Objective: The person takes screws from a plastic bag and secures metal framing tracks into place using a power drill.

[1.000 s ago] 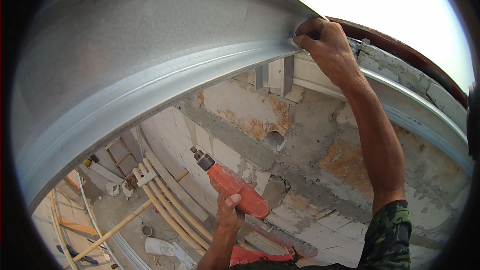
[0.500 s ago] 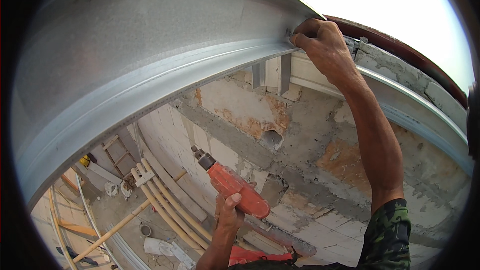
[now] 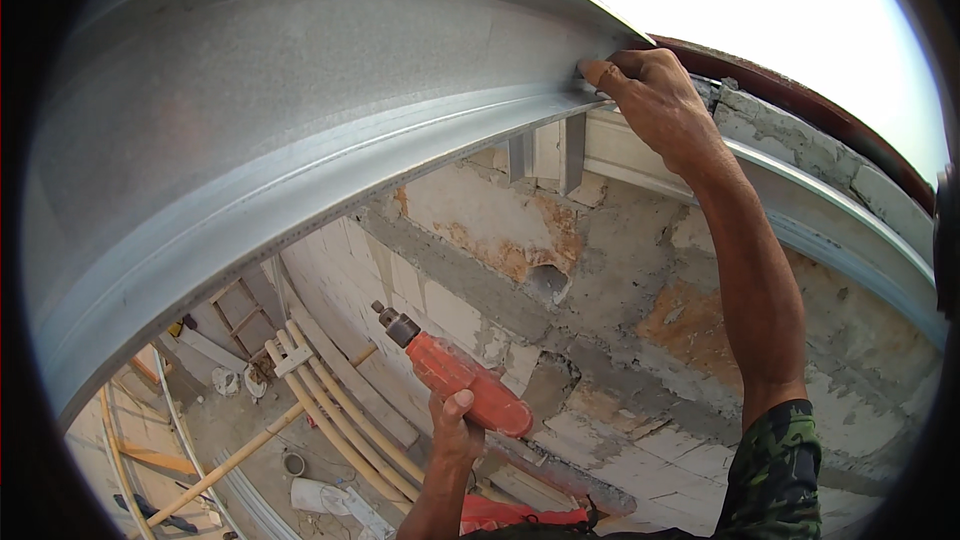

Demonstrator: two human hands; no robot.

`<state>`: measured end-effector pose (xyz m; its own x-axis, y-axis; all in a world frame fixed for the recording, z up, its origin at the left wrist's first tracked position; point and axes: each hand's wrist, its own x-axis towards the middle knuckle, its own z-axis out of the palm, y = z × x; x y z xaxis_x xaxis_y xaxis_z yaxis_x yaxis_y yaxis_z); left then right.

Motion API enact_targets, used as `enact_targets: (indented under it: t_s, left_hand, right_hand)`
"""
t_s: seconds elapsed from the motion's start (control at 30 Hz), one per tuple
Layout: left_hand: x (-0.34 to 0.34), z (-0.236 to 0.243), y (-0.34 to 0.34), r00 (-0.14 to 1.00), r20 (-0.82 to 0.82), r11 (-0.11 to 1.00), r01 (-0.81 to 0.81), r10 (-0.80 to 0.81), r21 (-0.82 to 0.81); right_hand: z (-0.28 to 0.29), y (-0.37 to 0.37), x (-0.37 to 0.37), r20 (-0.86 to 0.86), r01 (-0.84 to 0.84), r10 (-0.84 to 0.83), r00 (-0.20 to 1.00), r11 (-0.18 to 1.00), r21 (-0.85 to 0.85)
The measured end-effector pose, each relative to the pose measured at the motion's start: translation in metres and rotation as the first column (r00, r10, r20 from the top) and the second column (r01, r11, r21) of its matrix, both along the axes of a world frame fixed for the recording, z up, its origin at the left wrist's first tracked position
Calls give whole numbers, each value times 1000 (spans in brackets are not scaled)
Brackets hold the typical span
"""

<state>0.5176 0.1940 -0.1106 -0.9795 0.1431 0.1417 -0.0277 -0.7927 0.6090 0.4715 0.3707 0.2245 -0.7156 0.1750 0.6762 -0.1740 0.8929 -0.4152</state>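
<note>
A long galvanized steel channel beam (image 3: 250, 60) crosses the upper left of the view and ends by the block wall. My right hand (image 3: 650, 95) is raised to the inner lip of that end, fingers bent against the metal; whatever is between the fingertips is hidden or too small to name. My left hand (image 3: 455, 425) grips a red power drill (image 3: 465, 380) below the beam, with its dark chuck pointing up and left and no long bit visible.
A second metal profile (image 3: 830, 230) runs along the block wall (image 3: 760, 130) at right. Short vertical studs (image 3: 572, 150) stand behind the beam end. Far below are yellowish poles (image 3: 330, 400), a wooden ladder (image 3: 240, 315), a pipe, white sacks (image 3: 320, 495) and a red object (image 3: 510, 510).
My right hand's fingers have shifted slightly at the beam's end, the index finger now reaching further into the channel. The drill has tilted and moved slightly left in my left hand.
</note>
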Motion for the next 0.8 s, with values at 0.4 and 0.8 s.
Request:
enact_targets:
  t_s: [0.4, 0.8]
  left_hand:
    - [3, -3, 7, 999, -9, 999, 53, -54, -5]
    - [5, -6, 5, 990, -3, 990, 139, -139, 34]
  right_hand:
    - [1, 9, -15, -78, -72, 81, 994, 991, 109]
    - [1, 6, -3, -79, -139, 142, 987, 989, 50]
